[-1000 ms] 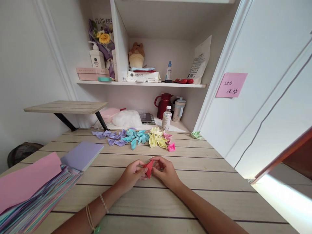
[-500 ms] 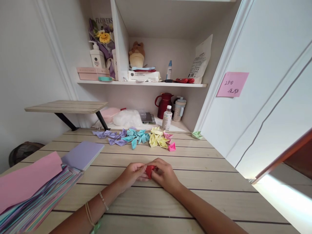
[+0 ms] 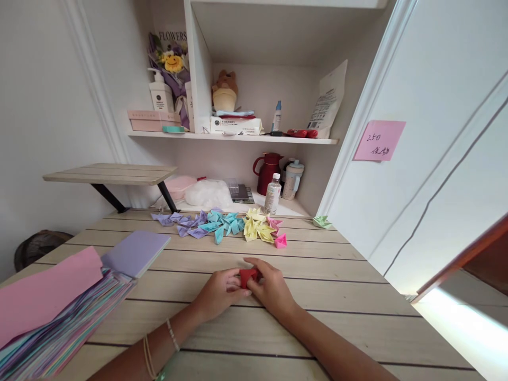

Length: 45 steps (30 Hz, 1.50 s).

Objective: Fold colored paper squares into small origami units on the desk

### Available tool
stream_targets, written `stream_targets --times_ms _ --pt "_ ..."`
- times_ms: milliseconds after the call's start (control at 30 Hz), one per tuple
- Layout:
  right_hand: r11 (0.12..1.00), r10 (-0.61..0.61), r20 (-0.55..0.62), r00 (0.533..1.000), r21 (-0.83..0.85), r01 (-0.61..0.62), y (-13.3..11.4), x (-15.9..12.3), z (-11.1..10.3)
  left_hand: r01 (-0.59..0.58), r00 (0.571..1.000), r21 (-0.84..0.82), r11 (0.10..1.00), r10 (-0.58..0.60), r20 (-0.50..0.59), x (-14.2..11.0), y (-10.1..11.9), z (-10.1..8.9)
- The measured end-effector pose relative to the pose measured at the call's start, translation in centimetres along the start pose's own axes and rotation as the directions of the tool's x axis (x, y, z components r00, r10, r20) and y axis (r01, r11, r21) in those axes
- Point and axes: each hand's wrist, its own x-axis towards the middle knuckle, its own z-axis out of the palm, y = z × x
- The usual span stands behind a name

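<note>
Between my two hands, just above the wooden table, is a small piece of folded red paper [image 3: 247,276]. My left hand [image 3: 219,290] grips its left side, with the thumb below and the fingers curled behind. On the other side my right hand [image 3: 270,283] pinches the paper between thumb and fingers, its index finger reaching over the top. Parts of the paper are hidden by the fingers. Beyond my hands lie folded paper boats in purple [image 3: 194,225], blue [image 3: 225,224], yellow [image 3: 257,227] and pink [image 3: 280,241].
At the left lies a stack of coloured paper [image 3: 75,323] beside a purple pad [image 3: 137,251]. A green paper boat [image 3: 321,221] sits at the far right. Behind stand a clear bottle [image 3: 272,194], a red jug [image 3: 268,172] and a small raised stand [image 3: 111,174].
The red paper has turned in my hands, showing a flat, wider face. My left thumb has moved down below it, and my right fingers have shifted their hold.
</note>
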Motion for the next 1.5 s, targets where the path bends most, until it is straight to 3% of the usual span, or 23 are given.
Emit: stream_targets --times_ms 200,333,433,567,700,833,967,1100,1333,1500 --pt "0.967 -0.181 0.164 0.970 -0.150 0.206 -1.3 -0.2 -0.4 -0.066 0.998 -0.027 0.997 0.067 0.008 0.1 0.1 0.0" --pt "0.925 -0.279 0.183 0.943 -0.210 0.315 -1.8 -0.2 -0.4 0.003 1.000 -0.094 0.996 -0.003 -0.003 0.3 -0.4 -0.2" --pt "0.914 -0.292 0.183 0.939 -0.236 0.330 -1.6 -0.2 -0.3 0.048 0.999 -0.142 0.989 -0.049 -0.007 0.4 -0.5 -0.3" --pt "0.957 -0.205 0.146 0.968 -0.177 0.229 -1.0 -0.3 -0.1 0.053 0.994 -0.175 0.983 -0.068 -0.080 0.6 -0.6 -0.3" --pt "0.988 0.020 0.038 0.999 0.155 -0.026 -0.8 -0.2 0.2 0.019 0.981 -0.159 0.987 -0.049 -0.186 0.4 -0.4 -0.1" --pt "0.856 0.178 0.048 0.983 0.486 -0.179 -0.5 0.3 0.4 -0.009 0.979 -0.187 0.982 -0.030 -0.201 0.2 -0.2 -0.2" --pt "0.691 0.234 0.137 0.963 0.673 -0.263 0.3 0.6 0.6 -0.017 0.979 -0.250 0.968 -0.034 -0.200 0.2 -0.1 -0.3" --pt "0.600 0.256 0.213 0.943 0.729 -0.328 0.7 0.7 0.5 -0.024 0.982 -0.277 0.961 -0.029 -0.185 0.1 0.2 -0.5" --pt "0.664 0.192 0.246 0.950 0.680 -0.311 -0.3 0.5 -0.1 -0.054 0.968 -0.229 0.972 -0.006 -0.252 0.4 -0.1 -0.5" --pt "0.606 0.219 0.237 0.946 0.727 -0.323 -0.3 0.6 0.2 -0.079 0.972 -0.144 0.986 0.045 -0.229 0.2 -0.1 -0.1"
